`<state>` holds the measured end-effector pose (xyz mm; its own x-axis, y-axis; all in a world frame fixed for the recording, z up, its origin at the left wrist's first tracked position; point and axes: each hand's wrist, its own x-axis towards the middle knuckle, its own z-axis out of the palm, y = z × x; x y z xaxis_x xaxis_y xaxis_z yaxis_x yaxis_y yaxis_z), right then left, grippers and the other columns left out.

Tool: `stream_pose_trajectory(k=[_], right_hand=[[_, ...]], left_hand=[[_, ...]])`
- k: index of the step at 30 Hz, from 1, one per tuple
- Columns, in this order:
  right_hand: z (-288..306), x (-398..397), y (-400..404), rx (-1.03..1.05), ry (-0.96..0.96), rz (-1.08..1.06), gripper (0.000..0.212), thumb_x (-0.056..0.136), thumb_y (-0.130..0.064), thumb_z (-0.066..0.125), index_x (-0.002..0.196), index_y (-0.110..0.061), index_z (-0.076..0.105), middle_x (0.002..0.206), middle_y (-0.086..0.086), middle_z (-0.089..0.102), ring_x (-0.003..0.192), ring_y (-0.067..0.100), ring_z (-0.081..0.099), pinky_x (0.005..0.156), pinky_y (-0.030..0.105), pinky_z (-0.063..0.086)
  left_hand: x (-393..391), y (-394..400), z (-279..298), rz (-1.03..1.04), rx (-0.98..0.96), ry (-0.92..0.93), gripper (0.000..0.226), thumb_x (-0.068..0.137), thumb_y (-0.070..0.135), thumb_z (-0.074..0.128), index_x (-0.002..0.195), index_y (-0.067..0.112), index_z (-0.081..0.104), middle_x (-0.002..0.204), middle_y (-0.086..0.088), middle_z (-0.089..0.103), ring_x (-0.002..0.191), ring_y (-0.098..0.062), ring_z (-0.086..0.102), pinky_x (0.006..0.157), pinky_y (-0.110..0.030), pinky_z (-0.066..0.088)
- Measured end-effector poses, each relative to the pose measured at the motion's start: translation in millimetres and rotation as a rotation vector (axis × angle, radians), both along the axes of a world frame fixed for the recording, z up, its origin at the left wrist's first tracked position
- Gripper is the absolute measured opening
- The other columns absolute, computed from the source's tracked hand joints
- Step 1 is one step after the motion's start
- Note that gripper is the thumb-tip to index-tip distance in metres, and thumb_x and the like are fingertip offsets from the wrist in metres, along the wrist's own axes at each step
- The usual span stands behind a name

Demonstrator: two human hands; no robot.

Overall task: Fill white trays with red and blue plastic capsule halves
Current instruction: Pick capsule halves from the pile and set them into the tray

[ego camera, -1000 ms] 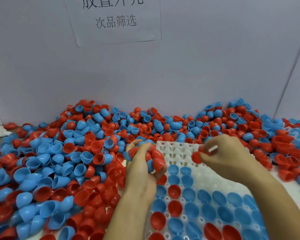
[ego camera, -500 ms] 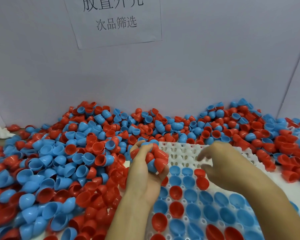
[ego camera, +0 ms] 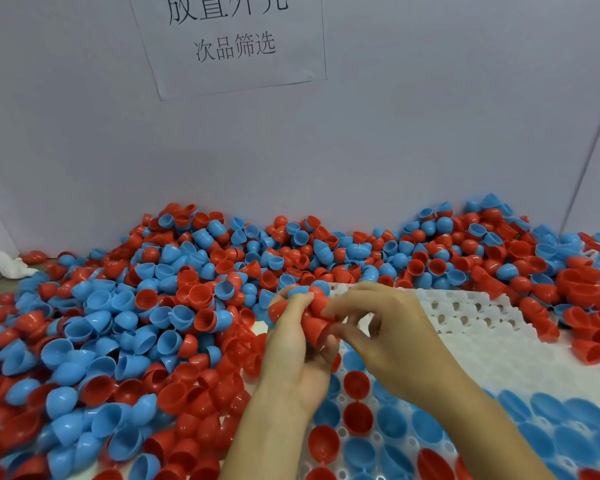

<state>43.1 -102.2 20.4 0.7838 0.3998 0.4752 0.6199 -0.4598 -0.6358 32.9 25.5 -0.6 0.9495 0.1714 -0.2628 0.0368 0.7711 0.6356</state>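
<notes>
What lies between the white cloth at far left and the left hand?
In the head view, between the cloth and the left hand lies only the pile of loose capsule halves.

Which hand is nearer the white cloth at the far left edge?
Left. The left hand grips capsule halves mid-frame, well right of the white cloth; the right hand is farther right, over the tray.

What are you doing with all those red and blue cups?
A person is filling a white tray with capsule halves from the big loose pile. The left hand grips a handful of halves, and the right hand is pinching a red one from that handful. The tray's near rows already hold blue and red halves, while the far rows are empty.
</notes>
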Motion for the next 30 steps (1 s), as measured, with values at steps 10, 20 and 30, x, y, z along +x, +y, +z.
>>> stream_pose_trajectory(k=[10, 20, 30], right_hand=[[6, -8, 10, 0.385, 0.284, -0.001, 0.011, 0.089, -0.019, 0.07, 0.078, -0.018, 0.072, 0.067, -0.001, 0.072, 0.061, 0.014, 0.068, 0.057, 0.023, 0.054], [8, -21, 31, 0.564, 0.65, -0.073, 0.021, 0.087, -0.028, 0.074, 0.101, -0.021, 0.06, 0.07, 0.009, 0.075, 0.061, 0.019, 0.07, 0.067, 0.038, 0.057], [29, 0, -24, 0.362, 0.498, -0.262, 0.034, 0.082, -0.008, 0.078, 0.104, -0.026, 0.06, 0.078, -0.001, 0.075, 0.057, 0.006, 0.067, 0.047, 0.013, 0.046]], left_hand=[[4, -2, -4, 0.278, 0.132, 0.02, 0.033, 0.094, 0.013, 0.065, 0.125, 0.02, 0.06, 0.104, -0.017, 0.075, 0.072, -0.021, 0.072, 0.054, -0.03, 0.057], [7, -2, -8, 0.366, 0.169, -0.048, 0.025, 0.097, 0.004, 0.061, 0.113, 0.021, 0.053, 0.063, -0.006, 0.066, 0.046, -0.018, 0.062, 0.04, -0.027, 0.049], [7, 4, -5, 0.475, 0.437, -0.196, 0.042, 0.093, -0.006, 0.059, 0.103, 0.035, 0.055, 0.061, -0.005, 0.063, 0.047, -0.015, 0.06, 0.051, -0.029, 0.056]])
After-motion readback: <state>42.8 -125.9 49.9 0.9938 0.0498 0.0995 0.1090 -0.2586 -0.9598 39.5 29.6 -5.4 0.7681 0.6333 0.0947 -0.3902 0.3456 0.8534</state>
